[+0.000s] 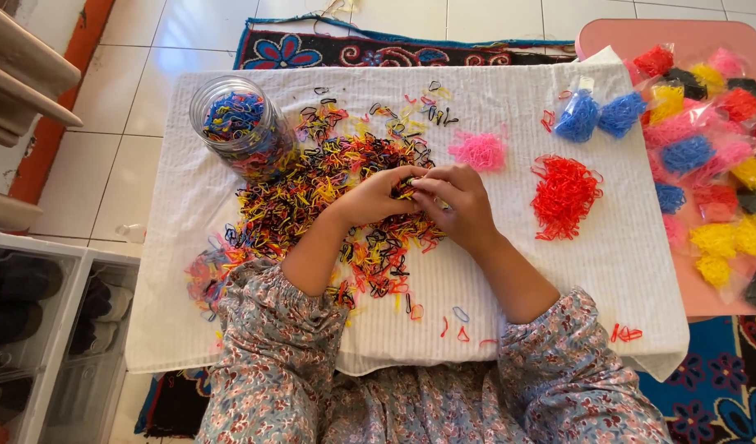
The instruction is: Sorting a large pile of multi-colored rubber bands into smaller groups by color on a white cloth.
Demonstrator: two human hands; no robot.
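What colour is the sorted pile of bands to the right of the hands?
Red pile, shown best in the head view.

The cloth [559,271] is white ribbed fabric, matt. The jar [240,125] is clear and glossy; the bands [328,193] look like smooth rubbery elastic. The bags [707,140] are glossy clear plastic, and the floor [106,164] is glossy tile.
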